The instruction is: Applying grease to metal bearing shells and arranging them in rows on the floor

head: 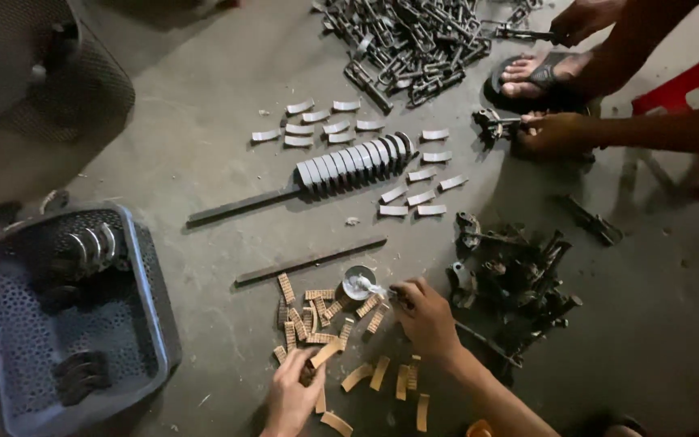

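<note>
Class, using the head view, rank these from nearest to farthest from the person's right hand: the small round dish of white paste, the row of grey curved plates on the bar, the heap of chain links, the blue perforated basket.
From the right hand:
1. Small round dish, just to its left.
2. Row of grey curved plates, farther up the floor, centre.
3. Heap of chain links at the top, and blue perforated basket at far left: too close to call.

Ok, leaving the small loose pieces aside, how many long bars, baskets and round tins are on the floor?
long flat bars: 2
perforated basket: 1
round tin: 1
Total: 4
</note>
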